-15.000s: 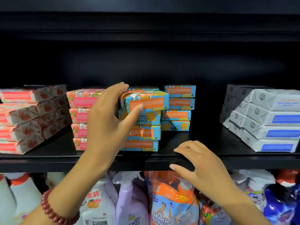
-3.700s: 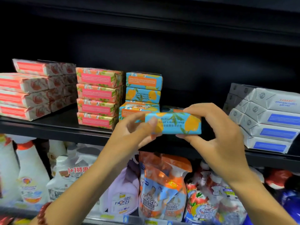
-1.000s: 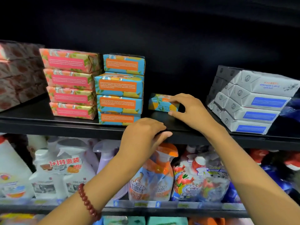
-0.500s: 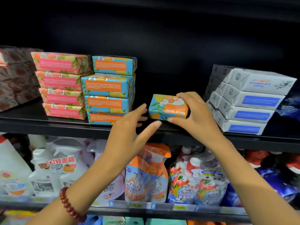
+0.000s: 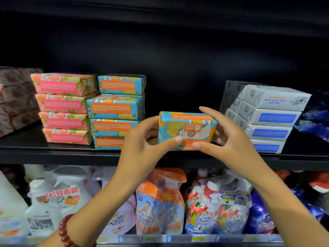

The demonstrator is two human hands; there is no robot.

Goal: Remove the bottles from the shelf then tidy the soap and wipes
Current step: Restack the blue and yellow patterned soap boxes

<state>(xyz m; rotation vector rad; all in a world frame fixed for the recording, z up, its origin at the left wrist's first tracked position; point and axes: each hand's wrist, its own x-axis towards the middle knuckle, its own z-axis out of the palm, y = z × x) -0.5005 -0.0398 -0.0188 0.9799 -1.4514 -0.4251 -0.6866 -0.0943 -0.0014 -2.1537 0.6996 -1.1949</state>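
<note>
I am facing shop shelving, in what looks like the household-cleaning aisle. The black upper shelf (image 5: 53,154) carries many copies of the same wrapped goods. There are pink soap bars (image 5: 64,107) stacked 4 high, blue-and-orange soap bars (image 5: 115,111) just beside them, also 4 high, and grey-white packs (image 5: 267,120) further right. Below stand spray bottles (image 5: 53,207) and bundled refill pouches (image 5: 160,202). 1 bottle bundle wears a printed "1+1" offer label (image 5: 61,194). A strip of price tags (image 5: 167,238) runs along the edge beneath them.
</note>
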